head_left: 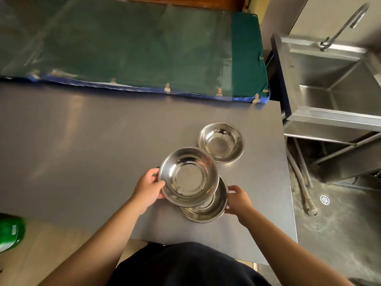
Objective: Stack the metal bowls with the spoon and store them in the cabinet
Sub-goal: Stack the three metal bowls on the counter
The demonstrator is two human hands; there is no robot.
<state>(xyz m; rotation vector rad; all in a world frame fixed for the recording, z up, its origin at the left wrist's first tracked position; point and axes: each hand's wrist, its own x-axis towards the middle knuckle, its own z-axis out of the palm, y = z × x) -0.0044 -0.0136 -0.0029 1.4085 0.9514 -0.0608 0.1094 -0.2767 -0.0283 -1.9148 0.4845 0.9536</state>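
Note:
My left hand (148, 187) grips the left rim of a shiny metal bowl (188, 176), held tilted above a second metal bowl (208, 209) that rests on the grey table (82, 151). My right hand (237, 198) holds the right rim of that lower bowl. A third metal bowl (221, 142) stands alone on the table just behind them, empty. No spoon shows anywhere in view.
A green padded mat (134, 48) with a blue edge lies behind the table. A steel sink (334, 85) with a tap (346, 23) stands at the right, with hoses and a floor drain (324, 199) below. A green object (10, 232) sits at the lower left.

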